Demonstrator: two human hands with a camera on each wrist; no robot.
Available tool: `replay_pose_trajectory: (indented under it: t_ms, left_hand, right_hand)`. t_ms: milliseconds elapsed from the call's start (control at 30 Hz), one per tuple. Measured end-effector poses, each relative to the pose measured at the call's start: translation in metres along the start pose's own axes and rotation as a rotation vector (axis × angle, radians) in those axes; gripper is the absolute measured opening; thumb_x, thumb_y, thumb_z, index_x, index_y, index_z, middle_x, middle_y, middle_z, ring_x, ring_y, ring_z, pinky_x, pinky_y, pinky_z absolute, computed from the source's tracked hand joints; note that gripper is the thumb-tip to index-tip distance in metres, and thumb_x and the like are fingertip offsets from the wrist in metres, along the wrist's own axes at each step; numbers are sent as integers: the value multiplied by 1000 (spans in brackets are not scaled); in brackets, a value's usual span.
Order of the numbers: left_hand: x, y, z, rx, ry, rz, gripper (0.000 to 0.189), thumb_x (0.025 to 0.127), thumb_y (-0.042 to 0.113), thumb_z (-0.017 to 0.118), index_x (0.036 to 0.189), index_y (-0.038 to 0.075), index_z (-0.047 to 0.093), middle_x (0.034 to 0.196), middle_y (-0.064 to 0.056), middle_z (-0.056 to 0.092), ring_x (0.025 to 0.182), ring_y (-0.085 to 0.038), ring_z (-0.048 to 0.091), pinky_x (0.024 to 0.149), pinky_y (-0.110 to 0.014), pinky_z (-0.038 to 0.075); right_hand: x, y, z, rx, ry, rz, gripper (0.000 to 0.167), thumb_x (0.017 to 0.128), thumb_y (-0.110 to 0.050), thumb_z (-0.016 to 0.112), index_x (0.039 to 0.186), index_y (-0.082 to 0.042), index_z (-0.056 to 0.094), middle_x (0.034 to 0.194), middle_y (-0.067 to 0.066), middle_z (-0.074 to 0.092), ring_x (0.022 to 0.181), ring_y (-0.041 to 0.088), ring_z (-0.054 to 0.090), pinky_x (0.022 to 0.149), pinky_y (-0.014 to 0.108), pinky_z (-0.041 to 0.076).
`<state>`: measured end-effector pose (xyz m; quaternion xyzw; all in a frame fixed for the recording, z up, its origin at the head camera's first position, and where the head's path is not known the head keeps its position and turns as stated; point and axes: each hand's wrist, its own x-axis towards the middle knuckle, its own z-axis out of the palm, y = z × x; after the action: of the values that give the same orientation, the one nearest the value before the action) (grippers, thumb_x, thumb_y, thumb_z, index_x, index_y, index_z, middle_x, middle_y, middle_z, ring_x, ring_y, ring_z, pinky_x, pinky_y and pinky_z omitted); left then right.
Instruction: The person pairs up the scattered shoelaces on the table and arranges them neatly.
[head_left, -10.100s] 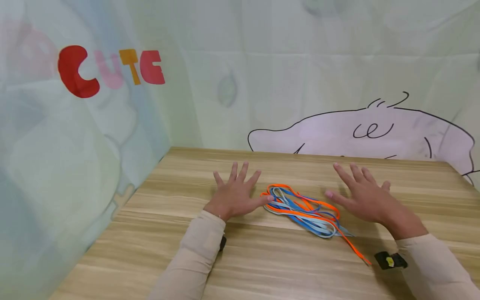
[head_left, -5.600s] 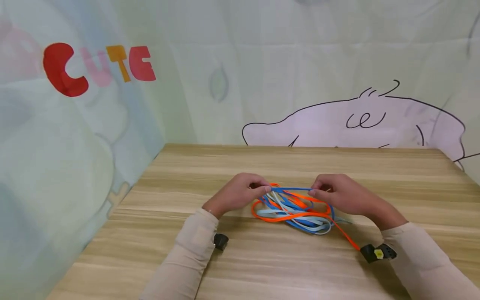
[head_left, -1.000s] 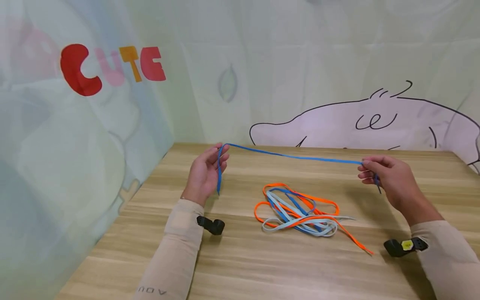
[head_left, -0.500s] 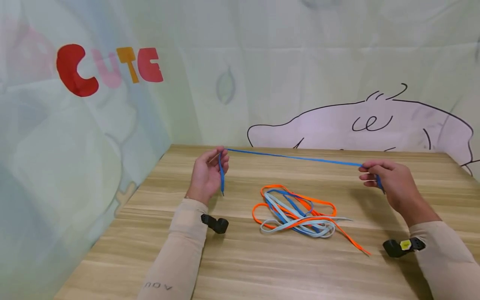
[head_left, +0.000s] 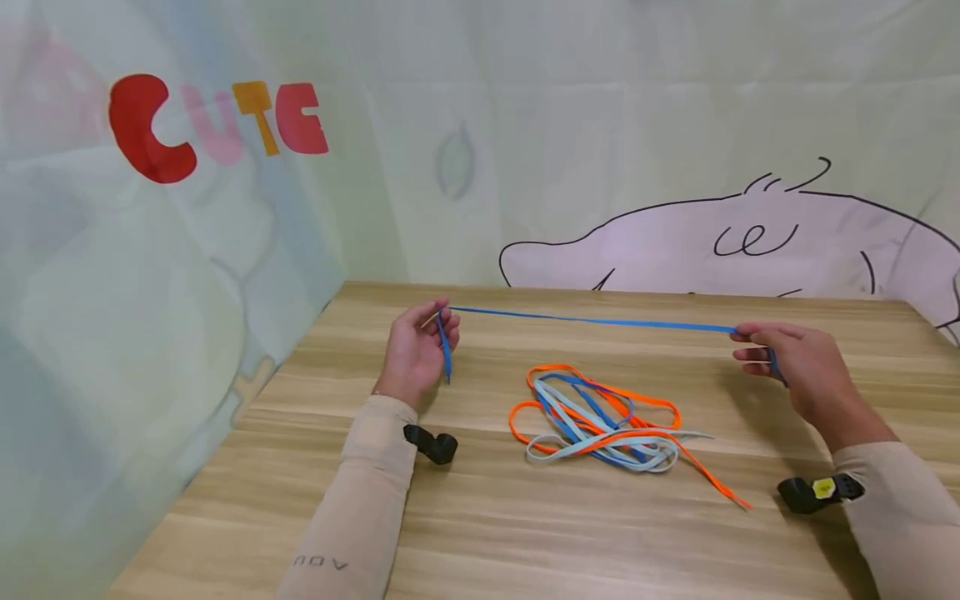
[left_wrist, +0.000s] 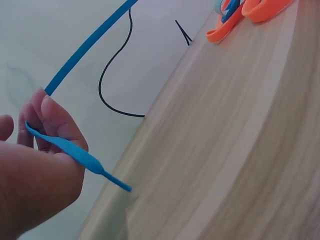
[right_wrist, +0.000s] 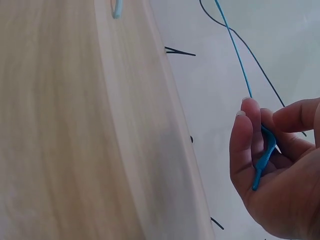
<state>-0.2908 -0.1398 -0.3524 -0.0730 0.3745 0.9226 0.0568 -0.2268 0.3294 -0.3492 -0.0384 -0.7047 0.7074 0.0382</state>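
A flat blue shoelace (head_left: 652,325) stretches nearly straight between both hands, above the table. My left hand (head_left: 415,354) pinches it near one end; its short tipped tail (left_wrist: 80,154) hangs over the fingers in the left wrist view. My right hand (head_left: 798,367) pinches the lace near its other end, and that tail (right_wrist: 266,155) curls against the palm in the right wrist view. Between and below the hands lies a loose tangle of an orange shoelace (head_left: 558,367), a pale blue shoelace (head_left: 552,410) and more blue lace.
The wood-grain table (head_left: 570,533) meets a printed cloth backdrop (head_left: 600,150) at its back and left edges. A small black wrist camera (head_left: 431,444) sits on the left cuff, another black camera (head_left: 817,492) on the right.
Earlier both hands were spread over the pile, then pinched blue lace there. Since then they have lifted it out and drawn apart. Over the last second the left fingers have closed on it more.
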Motion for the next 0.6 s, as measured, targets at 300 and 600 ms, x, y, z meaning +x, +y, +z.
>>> replay_pose_trajectory:
  t_ms: [300,600]
  left_hand:
    - [2,-1,-2,34,44,-16,33,103,18,50,132,3,54,100,-6,66,90,-18,64,80,-27,50]
    - [2,2,-9,83,55,-20,25,104,20,49,123,8,60,115,-7,67,106,-19,64,91,-29,48]
  right_hand:
    - [0,2,-3,-134,20,42,23,104,-14,49,113,-9,70,92,-16,71,81,10,72,72,26,58]
    - [3,5,-1,-343,26,68,48,107,-22,40,141,11,45,95,-22,60,83,2,70,76,26,58]
